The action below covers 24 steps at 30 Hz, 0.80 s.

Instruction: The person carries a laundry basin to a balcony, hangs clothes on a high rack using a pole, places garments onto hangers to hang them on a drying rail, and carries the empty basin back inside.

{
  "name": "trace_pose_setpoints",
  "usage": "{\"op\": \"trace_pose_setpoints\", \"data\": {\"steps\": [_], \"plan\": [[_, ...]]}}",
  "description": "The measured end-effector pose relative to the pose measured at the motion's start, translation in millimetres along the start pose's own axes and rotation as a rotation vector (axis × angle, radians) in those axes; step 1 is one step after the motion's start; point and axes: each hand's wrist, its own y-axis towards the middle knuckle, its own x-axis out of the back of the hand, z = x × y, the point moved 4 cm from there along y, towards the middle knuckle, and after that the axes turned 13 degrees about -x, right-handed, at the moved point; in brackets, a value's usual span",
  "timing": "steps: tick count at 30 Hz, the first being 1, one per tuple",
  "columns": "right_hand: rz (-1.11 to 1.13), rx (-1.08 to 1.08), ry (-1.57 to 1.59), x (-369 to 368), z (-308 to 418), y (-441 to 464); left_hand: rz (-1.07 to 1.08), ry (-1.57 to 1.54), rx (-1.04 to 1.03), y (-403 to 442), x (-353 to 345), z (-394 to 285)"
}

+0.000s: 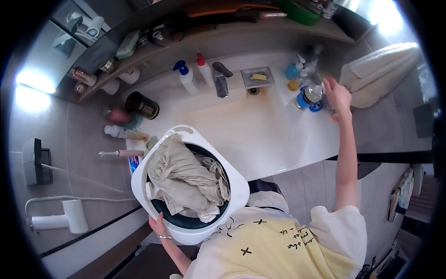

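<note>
Here, cloth (179, 167) lies already bundled inside the basin (239, 187), over the near-left corner of the counter (311, 136); my left hand (159, 226) grasps the rim, my right hand (339, 96), grip indeterminable, nears a blue container (304, 99).

On the yellow-and-white shirt (278, 242), I make out "she" and "a life" in black script among words I can't read surely, plus two X marks. Gold print on the black cup (142, 106) is too small for me to read.

Grey tiled walls (88, 135), grey tiled floor (306, 186), bright lights (35, 86).
</note>
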Motion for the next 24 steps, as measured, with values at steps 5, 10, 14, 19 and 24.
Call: {"op": "trace_pose_setpoints", "data": {"steps": [5,10,14,19,24], "plan": [[0.472,0.013,1.027,-76.0,114.6,-54.8,-0.042,-0.042,-0.002,-1.0,1.8,1.1],[1.077,-0.371,1.61,-151.9,247.0,-70.4,-0.032,-0.024,0.017,-6.4,-7.5,-3.0],[1.03,-0.424,1.858,-147.7,276.3,-49.7,-0.038,0.03,0.008,-5.7,-6.9,-1.2],[0.987,-0.586,1.678,-227.1,258.2,-99.5,-0.036,0.048,-0.002,-5.7,-11.1,-6.8],[1.795,-0.505,2.098,-263.1,282.3,-139.3,-0.041,0.028,-0.006,-6.6,-10.1,-8.3]]}}
